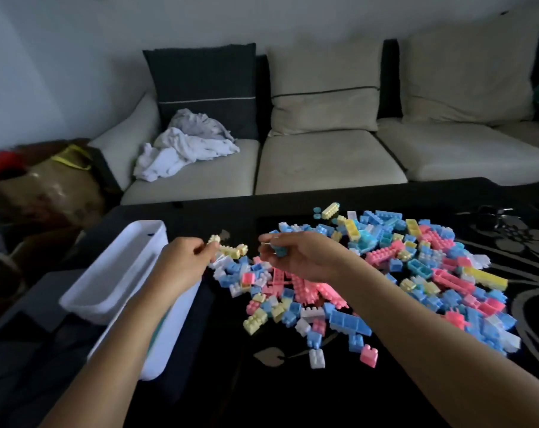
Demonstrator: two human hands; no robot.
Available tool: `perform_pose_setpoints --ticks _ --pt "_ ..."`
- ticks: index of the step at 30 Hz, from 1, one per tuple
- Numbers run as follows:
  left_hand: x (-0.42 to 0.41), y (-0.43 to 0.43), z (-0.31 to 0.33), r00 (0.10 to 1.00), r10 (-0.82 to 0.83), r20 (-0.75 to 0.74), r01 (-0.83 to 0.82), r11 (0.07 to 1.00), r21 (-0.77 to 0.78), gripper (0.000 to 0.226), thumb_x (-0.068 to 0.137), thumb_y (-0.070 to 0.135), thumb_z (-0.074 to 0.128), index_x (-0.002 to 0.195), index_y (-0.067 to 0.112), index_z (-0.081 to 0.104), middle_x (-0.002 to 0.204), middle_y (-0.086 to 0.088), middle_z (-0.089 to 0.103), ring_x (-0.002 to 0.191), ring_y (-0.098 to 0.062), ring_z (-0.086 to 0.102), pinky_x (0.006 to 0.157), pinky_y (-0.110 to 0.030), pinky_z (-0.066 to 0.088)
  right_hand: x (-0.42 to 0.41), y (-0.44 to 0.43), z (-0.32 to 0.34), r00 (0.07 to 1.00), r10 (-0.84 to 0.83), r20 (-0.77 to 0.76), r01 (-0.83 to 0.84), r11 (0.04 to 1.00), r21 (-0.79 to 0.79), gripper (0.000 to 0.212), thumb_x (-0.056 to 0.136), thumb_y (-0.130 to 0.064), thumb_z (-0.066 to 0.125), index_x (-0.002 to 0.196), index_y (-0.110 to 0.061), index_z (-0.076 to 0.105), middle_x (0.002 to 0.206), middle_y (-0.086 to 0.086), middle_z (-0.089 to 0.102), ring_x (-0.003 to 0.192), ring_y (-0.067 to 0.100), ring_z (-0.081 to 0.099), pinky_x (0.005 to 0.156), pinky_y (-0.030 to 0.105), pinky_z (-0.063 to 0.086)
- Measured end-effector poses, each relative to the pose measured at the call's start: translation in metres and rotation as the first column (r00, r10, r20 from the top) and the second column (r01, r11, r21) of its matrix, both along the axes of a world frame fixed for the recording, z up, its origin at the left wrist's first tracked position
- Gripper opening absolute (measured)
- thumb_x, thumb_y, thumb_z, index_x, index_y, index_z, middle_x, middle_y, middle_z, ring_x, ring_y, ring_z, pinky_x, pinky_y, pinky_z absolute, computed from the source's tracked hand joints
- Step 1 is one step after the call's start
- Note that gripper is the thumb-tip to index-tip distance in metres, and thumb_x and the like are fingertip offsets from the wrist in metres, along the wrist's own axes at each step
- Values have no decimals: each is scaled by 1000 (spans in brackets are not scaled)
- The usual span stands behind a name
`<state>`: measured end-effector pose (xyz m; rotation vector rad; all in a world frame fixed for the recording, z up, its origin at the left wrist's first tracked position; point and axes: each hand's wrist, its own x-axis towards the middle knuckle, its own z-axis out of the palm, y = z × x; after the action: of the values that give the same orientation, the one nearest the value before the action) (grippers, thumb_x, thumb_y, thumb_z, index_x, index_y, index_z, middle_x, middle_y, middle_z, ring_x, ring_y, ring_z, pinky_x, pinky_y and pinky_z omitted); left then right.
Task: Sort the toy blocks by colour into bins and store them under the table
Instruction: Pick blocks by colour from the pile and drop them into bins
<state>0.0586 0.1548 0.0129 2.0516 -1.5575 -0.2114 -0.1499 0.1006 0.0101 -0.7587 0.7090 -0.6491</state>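
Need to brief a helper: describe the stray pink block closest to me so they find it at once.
On the black table, find the heap of pastel blocks and go to its near edge, where a few strays lie. The pink block sits just right of a white block, the only pink one there.

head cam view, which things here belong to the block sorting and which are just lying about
Job: pile of toy blocks, white bins, yellow block pinched in the left hand, blue block held in the right hand, black table.
Lying about: crumpled cloths on the sofa, dark cushion, brown bag on the floor, dark object at the table's far right.
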Motion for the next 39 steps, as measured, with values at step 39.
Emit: perform_pose_setpoints --ticks 39 --pt "-158 2 -38 669 -731 -134 741 642 196 35 85 42 64 116 25 57 134 8 46 120 -8 45 92 -22 32 -167 42 -10 -82 -278 -957 -952 305 -7 40 81 -19 69 117 -28 53 112 -10 51 92 7 48 75 24 42"
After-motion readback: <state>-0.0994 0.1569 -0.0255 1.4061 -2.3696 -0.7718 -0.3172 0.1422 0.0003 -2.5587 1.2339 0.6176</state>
